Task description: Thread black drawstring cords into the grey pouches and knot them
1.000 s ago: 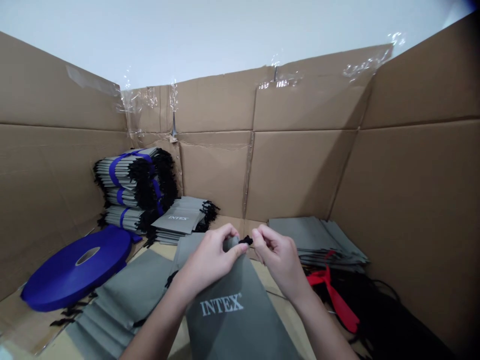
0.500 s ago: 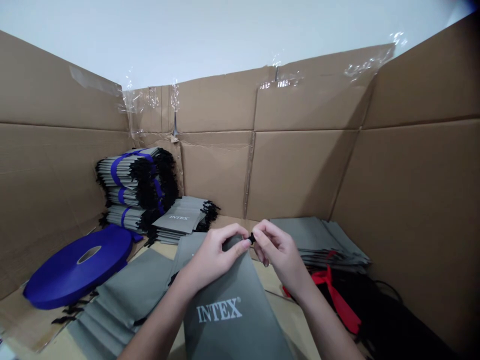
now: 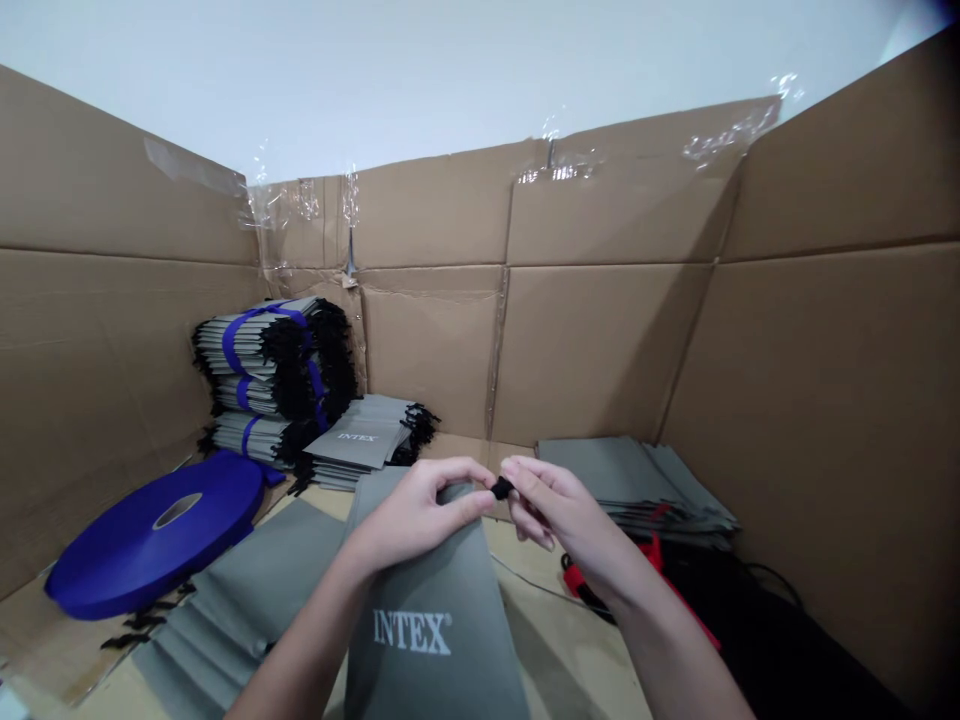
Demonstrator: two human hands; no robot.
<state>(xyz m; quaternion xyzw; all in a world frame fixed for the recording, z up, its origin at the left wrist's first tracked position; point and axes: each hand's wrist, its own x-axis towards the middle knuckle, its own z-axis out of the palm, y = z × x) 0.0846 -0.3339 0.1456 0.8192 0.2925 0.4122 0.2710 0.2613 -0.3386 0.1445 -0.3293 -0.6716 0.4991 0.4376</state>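
Observation:
A grey fabric bag [image 3: 457, 570] printed with white INTEX lettering hangs in front of me, its top corner in my left hand [image 3: 420, 512]. Thumb and fingers of that hand pinch the corner where a short black cord [image 3: 502, 488] sticks out. From the other side my right hand [image 3: 551, 497] grips the cord between thumb and forefinger, its other fingers curled. The cord looks bunched or knotted, but the fingers partly cover it. Just behind the left hand lies another grey bag [image 3: 375, 488].
Bundled grey bags [image 3: 262, 345] stand at back left, near a loose INTEX stack [image 3: 358, 440] and a blue strap roll [image 3: 150, 540]. More bags fan out at left [image 3: 262, 570]. Flat grey pieces [image 3: 622, 475], red strips and black material [image 3: 765, 630] lie right. Cardboard walls [image 3: 427, 340] surround the table.
The bag has swung slightly left, and its lettering with it. Both hands have lowered a little, the cord between them. More of the black cord shows now.

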